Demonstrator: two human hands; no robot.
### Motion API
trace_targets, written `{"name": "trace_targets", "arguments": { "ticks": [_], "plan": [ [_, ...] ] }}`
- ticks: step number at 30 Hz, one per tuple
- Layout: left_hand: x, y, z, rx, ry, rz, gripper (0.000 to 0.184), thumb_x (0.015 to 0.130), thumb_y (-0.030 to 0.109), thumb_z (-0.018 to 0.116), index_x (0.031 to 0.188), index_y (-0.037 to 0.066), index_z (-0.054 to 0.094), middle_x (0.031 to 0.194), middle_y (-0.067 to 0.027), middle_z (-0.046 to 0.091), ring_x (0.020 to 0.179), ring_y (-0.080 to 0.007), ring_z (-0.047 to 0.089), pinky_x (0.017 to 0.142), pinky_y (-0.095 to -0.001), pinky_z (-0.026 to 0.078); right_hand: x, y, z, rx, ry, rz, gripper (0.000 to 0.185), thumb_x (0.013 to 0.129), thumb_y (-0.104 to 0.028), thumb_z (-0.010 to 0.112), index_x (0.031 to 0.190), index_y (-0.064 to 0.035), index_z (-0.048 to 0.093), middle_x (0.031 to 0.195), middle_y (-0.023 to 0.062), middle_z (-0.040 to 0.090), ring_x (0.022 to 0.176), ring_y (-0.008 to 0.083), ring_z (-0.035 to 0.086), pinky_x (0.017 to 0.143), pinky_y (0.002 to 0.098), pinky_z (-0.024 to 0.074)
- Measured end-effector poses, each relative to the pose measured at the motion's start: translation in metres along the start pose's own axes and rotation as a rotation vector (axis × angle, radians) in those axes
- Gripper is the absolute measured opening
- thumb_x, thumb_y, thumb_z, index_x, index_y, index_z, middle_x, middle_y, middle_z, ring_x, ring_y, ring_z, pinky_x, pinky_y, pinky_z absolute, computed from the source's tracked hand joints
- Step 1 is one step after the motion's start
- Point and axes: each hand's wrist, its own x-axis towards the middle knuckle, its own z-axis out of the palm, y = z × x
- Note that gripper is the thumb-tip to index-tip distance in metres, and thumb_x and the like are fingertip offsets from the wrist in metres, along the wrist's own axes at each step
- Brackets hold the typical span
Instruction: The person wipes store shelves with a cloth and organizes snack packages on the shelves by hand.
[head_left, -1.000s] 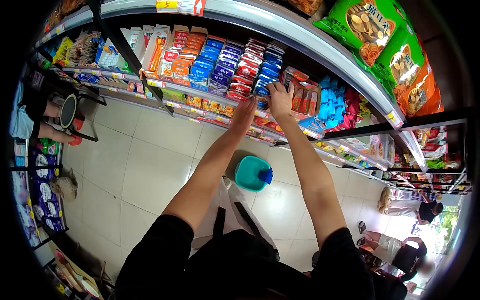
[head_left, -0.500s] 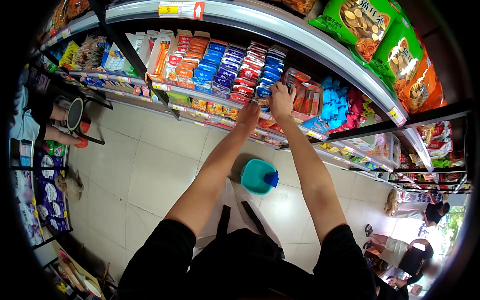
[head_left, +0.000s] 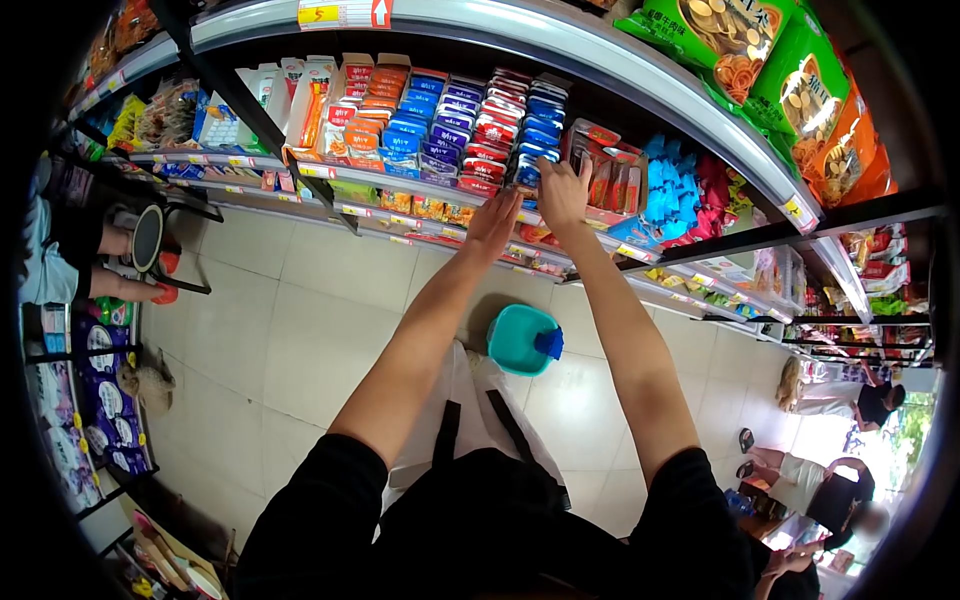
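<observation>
Along the shelf runs a row of blue snack packets [head_left: 541, 125], stacked one behind another. My right hand [head_left: 565, 197] reaches over the front right of this row, its bent fingers apart and touching the packets. At the row's front edge, my left hand [head_left: 493, 225] has its fingers stretched out and lying close together, with nothing visible in them. Red snack packets [head_left: 493, 135] stand directly left of the blue ones. Boxed red packets [head_left: 608, 180] are just right of my right hand. Part of the front blue packets is hidden behind my fingers.
A teal basket [head_left: 510, 345] with a blue item [head_left: 549, 343] inside stands on the tiled floor below my arms. Price-tag rails [head_left: 440, 187] edge the shelves. A dog [head_left: 150, 385] and a stool [head_left: 150, 238] are at left; people [head_left: 835, 495] stand at right.
My left hand's fingers have straightened and come slightly away from the front blue packet. My right hand stays at the row. The view has shifted slightly.
</observation>
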Motion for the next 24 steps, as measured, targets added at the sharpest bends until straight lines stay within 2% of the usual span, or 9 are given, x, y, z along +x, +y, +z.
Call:
{"name": "trace_targets", "arguments": {
  "ticks": [2,5,8,11,14,16,17,19,24],
  "plan": [
    [-0.006,0.002,-0.004,-0.047,0.022,0.001,0.072,0.07,0.0,0.057,0.135,-0.005,0.027,0.137,-0.0177,0.033,0.128,-0.0291,0.033,0.106,-0.0368,0.028,-0.003,0.002,0.004,-0.066,0.038,-0.024,0.016,0.072,-0.008,0.063,0.088,-0.0106,0.06,0.08,0.0033,0.063,0.09,0.019,0.057,0.101,0.0529,0.0249],
    [-0.022,-0.001,-0.007,-0.053,0.087,0.035,0.071,0.07,-0.001,0.057,0.135,-0.005,0.028,0.138,-0.017,0.032,0.128,-0.0303,0.033,0.107,-0.0386,0.028,-0.003,-0.002,0.004,-0.105,0.011,-0.008,0.013,0.079,-0.009,0.051,0.086,-0.0099,0.062,0.083,0.003,0.064,0.09,0.0179,0.056,0.103,0.0496,0.0252],
    [-0.033,-0.002,-0.031,-0.068,0.201,0.035,0.071,0.069,-0.002,0.058,0.135,-0.002,0.03,0.137,-0.0152,0.034,0.128,-0.0308,0.032,0.108,-0.0412,0.026,-0.006,-0.003,0.001,-0.079,0.064,-0.006,0.013,0.08,-0.008,0.05,0.085,-0.0094,0.062,0.083,0.0019,0.062,0.092,0.0174,0.054,0.103,0.0495,0.0255],
    [-0.038,-0.006,-0.08,-0.129,0.23,0.008,0.07,0.07,-0.002,0.058,0.135,0.005,0.035,0.134,-0.0118,0.036,0.125,-0.0305,0.036,0.106,-0.044,0.026,-0.006,0.005,0.0,-0.01,0.057,-0.006,0.01,0.075,-0.01,0.059,0.082,-0.0126,0.066,0.083,0.0004,0.061,0.093,0.0173,0.053,0.102,0.0515,0.0257],
    [-0.02,-0.033,-0.098,-0.103,0.39,-0.059,0.058,0.072,0.0,0.061,0.126,0.011,0.045,0.126,-0.0072,0.043,0.118,-0.0267,0.041,0.104,-0.0438,0.027,-0.001,0.011,-0.009,0.037,-0.084,-0.016,0.017,0.07,-0.012,0.069,0.087,-0.0147,0.067,0.09,-0.0009,0.062,0.097,0.0177,0.052,0.099,0.0534,0.0258],
    [-0.008,-0.052,-0.102,-0.098,0.432,-0.034,0.033,0.074,0.008,0.064,0.106,0.014,0.058,0.112,-0.0014,0.053,0.109,-0.0212,0.047,0.101,-0.0413,0.028,-0.001,0.01,-0.012,0.031,-0.153,-0.033,0.014,0.071,-0.013,0.069,0.086,-0.0134,0.067,0.09,-0.0003,0.063,0.097,0.0175,0.053,0.099,0.0535,0.0253],
    [-0.005,-0.058,-0.104,-0.097,0.429,-0.036,0.033,0.074,0.008,0.064,0.106,0.014,0.058,0.112,-0.0014,0.053,0.109,-0.0212,0.047,0.101,-0.0413,0.028,-0.001,0.009,-0.014,0.051,-0.151,-0.025,0.013,0.072,-0.012,0.068,0.085,-0.0127,0.067,0.09,0.0005,0.063,0.097,0.0182,0.053,0.099,0.0529,0.0253],
    [0.002,-0.068,-0.112,0.03,0.207,-0.066,0.011,0.077,0.015,0.064,0.087,0.016,0.063,0.095,0.0015,0.059,0.1,-0.0174,0.053,0.102,-0.0404,0.028,-0.003,0.008,-0.01,0.061,-0.126,-0.02,0.012,0.072,-0.012,0.068,0.084,-0.0124,0.067,0.09,0.0009,0.063,0.098,0.0188,0.053,0.099,0.0525,0.0255],
    [0.009,-0.075,-0.115,0.036,0.133,-0.058,0.005,0.079,0.017,0.062,0.083,0.016,0.064,0.09,0.0005,0.061,0.092,-0.0177,0.057,0.1,-0.0375,0.031,-0.008,-0.017,-0.02,0.162,0.021,0.028,0.028,0.07,-0.011,0.069,0.097,-0.0123,0.064,0.097,0.0031,0.06,0.101,0.021,0.051,0.097,0.046,0.0277]
  ]
}}
